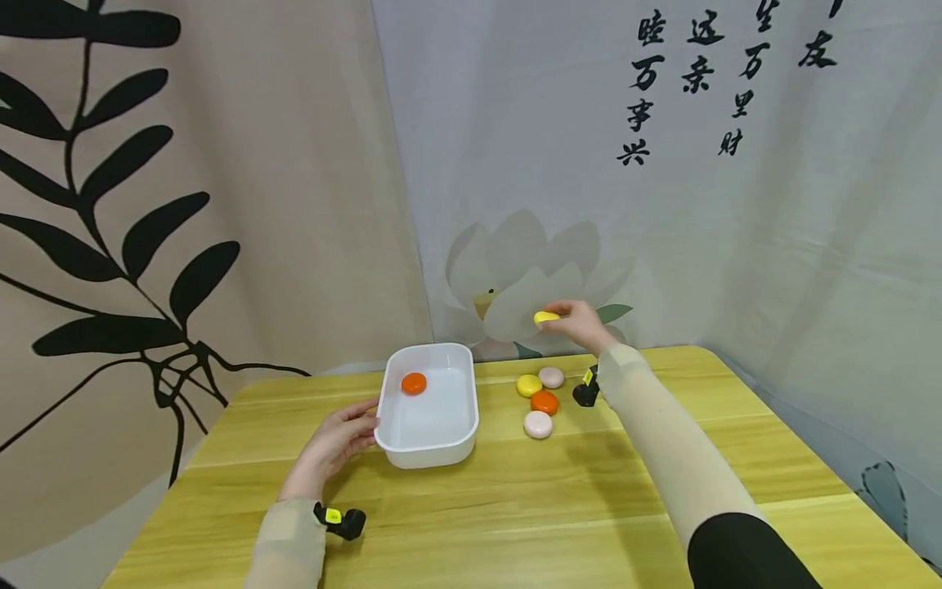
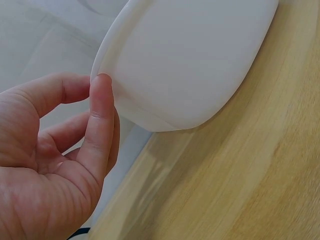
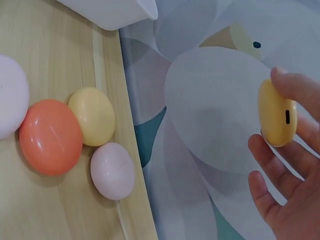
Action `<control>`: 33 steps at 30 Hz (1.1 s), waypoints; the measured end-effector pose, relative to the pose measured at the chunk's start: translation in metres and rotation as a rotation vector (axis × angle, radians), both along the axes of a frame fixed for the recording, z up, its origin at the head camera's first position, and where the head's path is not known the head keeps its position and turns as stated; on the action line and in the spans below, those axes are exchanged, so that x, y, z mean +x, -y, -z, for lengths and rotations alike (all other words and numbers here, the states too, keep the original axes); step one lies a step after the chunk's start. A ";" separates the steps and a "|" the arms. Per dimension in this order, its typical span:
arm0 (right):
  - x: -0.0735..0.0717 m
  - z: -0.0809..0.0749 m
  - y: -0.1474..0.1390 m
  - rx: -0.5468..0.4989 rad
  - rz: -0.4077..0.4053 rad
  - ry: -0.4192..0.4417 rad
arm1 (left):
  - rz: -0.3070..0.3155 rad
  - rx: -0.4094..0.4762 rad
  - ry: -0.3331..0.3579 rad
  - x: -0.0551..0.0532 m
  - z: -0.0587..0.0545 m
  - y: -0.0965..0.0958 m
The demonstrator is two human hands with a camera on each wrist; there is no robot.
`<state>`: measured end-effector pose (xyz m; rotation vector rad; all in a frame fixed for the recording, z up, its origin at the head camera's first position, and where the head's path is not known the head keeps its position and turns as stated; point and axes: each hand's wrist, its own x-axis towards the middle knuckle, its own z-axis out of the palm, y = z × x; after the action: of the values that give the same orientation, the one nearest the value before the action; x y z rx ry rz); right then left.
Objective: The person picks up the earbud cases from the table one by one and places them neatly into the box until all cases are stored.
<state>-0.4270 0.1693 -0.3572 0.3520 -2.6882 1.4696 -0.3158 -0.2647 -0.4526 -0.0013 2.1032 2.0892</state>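
A white plastic tub (image 1: pixel 430 454) stands on the table with one orange rounded disc (image 1: pixel 414 384) inside. At the tub's left side my left hand (image 1: pixel 340 440) holds the wall near the rim, thumb and fingertips against it in the left wrist view. My right hand (image 1: pixel 581 325) is raised above the table's far edge. Its fingertips pinch a yellow rounded disc (image 3: pixel 276 115) that has a small dark slot in its side. Below lie another yellow disc (image 3: pixel 92 117), an orange disc (image 3: pixel 51 137) and two pale pink discs (image 3: pixel 113 171), close together right of the tub.
The wooden table (image 1: pixel 441 532) ends just behind the tub and the discs. A printed cloth (image 1: pixel 530 164) hangs behind it. Each wrist carries a small black camera (image 1: pixel 342 521).
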 end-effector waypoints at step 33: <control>-0.008 -0.002 0.044 -0.041 -0.074 -0.021 | 0.010 0.002 -0.007 0.000 -0.003 0.001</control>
<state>-0.4347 0.1248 -0.3557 0.4667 -2.6517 1.5283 -0.3162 -0.2657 -0.4501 0.0166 2.1006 2.0895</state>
